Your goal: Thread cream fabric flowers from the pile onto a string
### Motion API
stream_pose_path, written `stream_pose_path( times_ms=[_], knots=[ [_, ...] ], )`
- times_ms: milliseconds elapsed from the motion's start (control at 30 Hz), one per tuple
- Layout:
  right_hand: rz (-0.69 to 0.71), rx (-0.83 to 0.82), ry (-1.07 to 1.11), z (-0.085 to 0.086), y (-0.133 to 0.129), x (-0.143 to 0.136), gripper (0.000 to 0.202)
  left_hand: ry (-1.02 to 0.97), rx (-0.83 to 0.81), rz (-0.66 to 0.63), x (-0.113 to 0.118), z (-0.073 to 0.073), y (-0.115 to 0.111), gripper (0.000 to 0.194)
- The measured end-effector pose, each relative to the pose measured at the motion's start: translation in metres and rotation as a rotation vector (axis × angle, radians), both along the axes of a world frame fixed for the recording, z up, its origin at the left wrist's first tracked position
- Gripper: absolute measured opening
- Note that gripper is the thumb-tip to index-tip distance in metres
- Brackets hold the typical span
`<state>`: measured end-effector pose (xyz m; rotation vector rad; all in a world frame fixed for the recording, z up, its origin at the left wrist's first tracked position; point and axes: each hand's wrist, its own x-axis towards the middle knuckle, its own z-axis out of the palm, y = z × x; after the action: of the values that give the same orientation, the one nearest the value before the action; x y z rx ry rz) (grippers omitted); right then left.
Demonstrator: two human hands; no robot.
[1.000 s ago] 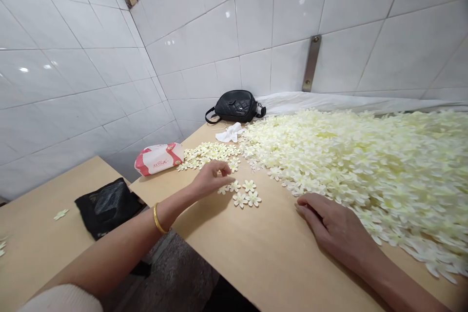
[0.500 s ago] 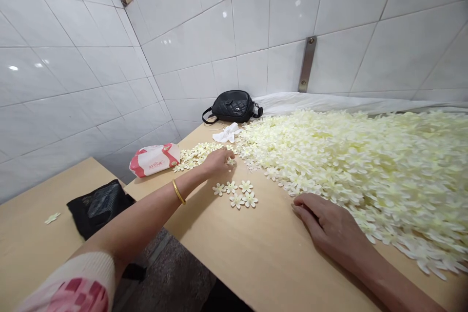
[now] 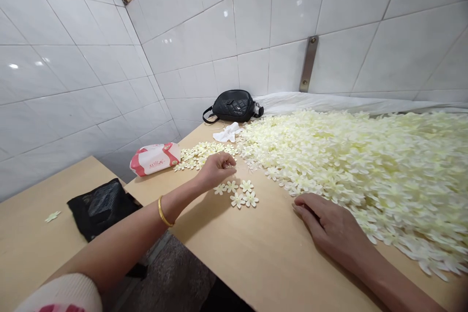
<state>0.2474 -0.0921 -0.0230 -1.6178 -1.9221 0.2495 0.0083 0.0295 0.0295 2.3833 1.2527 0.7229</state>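
My left hand (image 3: pixel 218 170), with a gold bangle on its wrist, hovers just above a small group of loose white artificial flower heads (image 3: pixel 238 199) on the table. Its fingers curl toward the thumb; a pale bit shows between them, too small to make out. Behind that hand spreads a thin patch of flower heads (image 3: pixel 199 153). My right hand (image 3: pixel 331 219) rests on the tabletop with fingers curled and thumb close to the forefinger, nothing visible in them. It lies against the near edge of a big heap of cream flower heads (image 3: pixel 358 156).
Left of the patch stands a red and white tissue pack (image 3: pixel 155 159). A crumpled tissue (image 3: pixel 227 132) and a black quilted bag (image 3: pixel 233 106) lie near the tiled wall. On the lower left table are a black pouch (image 3: pixel 102 207) and one stray flower (image 3: pixel 53 216).
My left hand has drawn back from the thin flower patch and risen a little, toward me and to the left. My right hand stays where it was.
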Motion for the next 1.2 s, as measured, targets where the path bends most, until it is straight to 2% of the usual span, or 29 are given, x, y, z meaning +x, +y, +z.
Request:
stream_pose_path(
  times_ms=[100,167,300,467,633,733,833,1000,1200],
  knots=[
    [0.007,-0.005,-0.005,0.000,0.000,0.000,0.022,-0.002,-0.074,-0.095,0.006,-0.002,-0.013,0.016],
    [0.010,-0.012,-0.011,0.000,0.000,-0.001,0.022,0.052,-0.026,-0.136,0.011,-0.003,-0.011,0.020],
    [0.018,-0.028,0.000,0.003,-0.002,-0.002,0.022,0.250,0.252,0.053,0.014,-0.005,0.014,0.022],
    [0.025,-0.034,0.003,0.007,-0.002,-0.002,0.023,0.317,0.282,0.097,0.010,-0.015,0.042,0.020],
    [0.016,-0.039,-0.002,0.007,-0.003,-0.003,0.023,0.322,0.300,0.088,0.008,-0.020,0.043,0.019],
    [0.021,-0.033,0.005,0.005,-0.002,-0.002,0.022,0.293,0.324,0.092,0.010,-0.015,0.034,0.025],
    [0.015,-0.020,0.004,0.005,-0.002,-0.002,0.021,0.244,0.353,0.053,0.018,-0.007,0.013,0.030],
    [0.007,0.006,-0.005,0.008,-0.003,-0.004,0.019,0.107,0.328,-0.188,0.041,0.003,-0.027,0.025],
    [0.009,0.017,-0.010,0.006,-0.003,-0.002,0.015,0.245,0.429,-0.426,0.056,-0.011,-0.046,0.020]
  ],
)
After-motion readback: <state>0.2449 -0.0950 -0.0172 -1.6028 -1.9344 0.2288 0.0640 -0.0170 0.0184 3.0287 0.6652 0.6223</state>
